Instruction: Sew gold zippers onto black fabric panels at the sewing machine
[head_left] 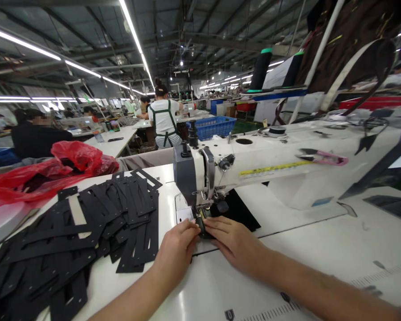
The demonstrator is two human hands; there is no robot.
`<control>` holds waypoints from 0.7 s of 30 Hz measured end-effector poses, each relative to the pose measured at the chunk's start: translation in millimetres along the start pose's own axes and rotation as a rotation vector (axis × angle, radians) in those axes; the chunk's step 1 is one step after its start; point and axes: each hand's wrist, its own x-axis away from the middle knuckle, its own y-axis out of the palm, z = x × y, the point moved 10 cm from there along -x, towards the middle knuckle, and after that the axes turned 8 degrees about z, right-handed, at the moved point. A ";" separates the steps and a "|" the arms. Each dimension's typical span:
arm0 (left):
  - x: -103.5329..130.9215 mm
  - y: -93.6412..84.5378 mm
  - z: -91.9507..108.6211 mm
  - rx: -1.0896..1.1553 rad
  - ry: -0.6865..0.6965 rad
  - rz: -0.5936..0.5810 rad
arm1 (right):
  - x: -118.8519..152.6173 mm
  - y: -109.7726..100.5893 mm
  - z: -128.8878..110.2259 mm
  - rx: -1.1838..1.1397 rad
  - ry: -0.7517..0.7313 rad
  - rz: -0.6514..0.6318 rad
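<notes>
At the needle of a white sewing machine (pixel 270 156), a small black piece (pixel 205 233) lies under the presser foot. My left hand (pixel 177 244) has its fingers bent and pressed together on the piece's left edge. From the right, my right hand (pixel 238 240) holds the same piece, its fingers long and close together. Fingers and the machine head hide much of the piece. A flat black sheet (pixel 242 211) lies on the table behind my right hand. Left of the machine, many black strips with cut-out slots (pixel 127 209) are heaped loosely.
Pink-handled thread snips (pixel 330 157) rest on the machine arm above a yellow measuring tape (pixel 274 168). A red plastic bag (pixel 83 158) lies behind the strips. Black thread cones (pixel 261 70) stand at upper right. Beyond are a blue crate (pixel 217 127) and a person in an apron (pixel 164 118).
</notes>
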 end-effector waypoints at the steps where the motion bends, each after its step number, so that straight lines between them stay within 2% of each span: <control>1: 0.3 0.2 1.3 0.004 0.012 0.007 | -0.4 0.6 0.5 -0.006 0.004 0.019; 6: 0.1 3.0 11.6 -0.028 0.140 -0.011 | -0.5 2.5 -3.1 0.059 -0.060 0.073; 10: -0.5 9.1 12.0 -0.099 0.227 -0.055 | -0.9 3.4 -4.0 0.091 -0.101 0.110; 12: -2.4 8.0 11.4 -0.112 0.261 -0.024 | -3.1 3.1 -1.3 0.088 -0.090 0.138; 15: -8.4 5.6 8.6 -0.088 0.258 0.012 | -8.2 2.6 2.2 0.087 -0.083 0.171; 18: -13.8 9.4 5.0 -0.082 0.222 -0.046 | -12.5 1.8 4.9 0.083 -0.071 0.170; 21: -11.2 8.6 4.5 -0.101 0.215 -0.064 | -11.8 1.8 7.2 0.065 -0.038 0.115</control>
